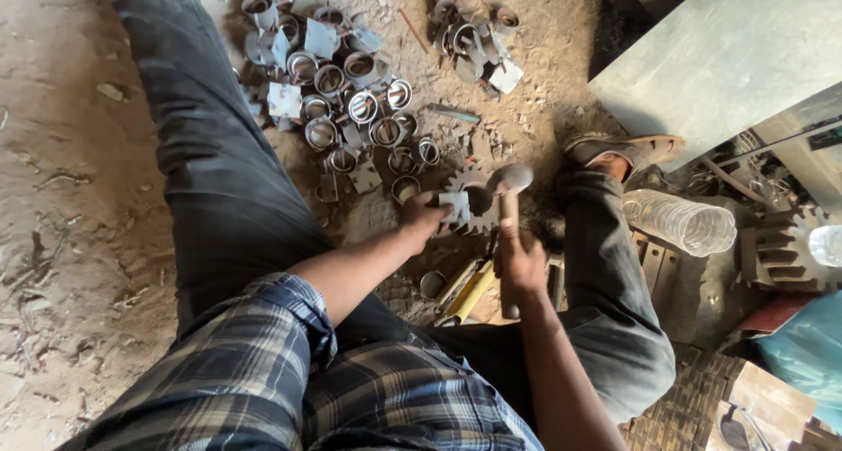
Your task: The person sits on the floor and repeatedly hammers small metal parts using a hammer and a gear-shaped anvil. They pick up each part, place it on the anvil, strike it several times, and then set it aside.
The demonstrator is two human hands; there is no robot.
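Note:
I sit on a dirt floor with my legs spread. My left hand (424, 220) pinches a small square metal plate (456, 205) and holds it on a toothed gear wheel (474, 204) lying flat on the ground. My right hand (519, 260) grips the wooden handle of a hammer (510, 181). The hammer's metal head hangs just above the right edge of the gear, close to the plate.
Several metal rings and square plates (342, 91) lie heaped beyond the gear, with a smaller heap (472, 39) to the right. Yellow-handled tools (472, 291) lie between my legs. A clear plastic bottle (682, 221), a large gear (783, 249) and a grey metal sheet (728, 56) are at right.

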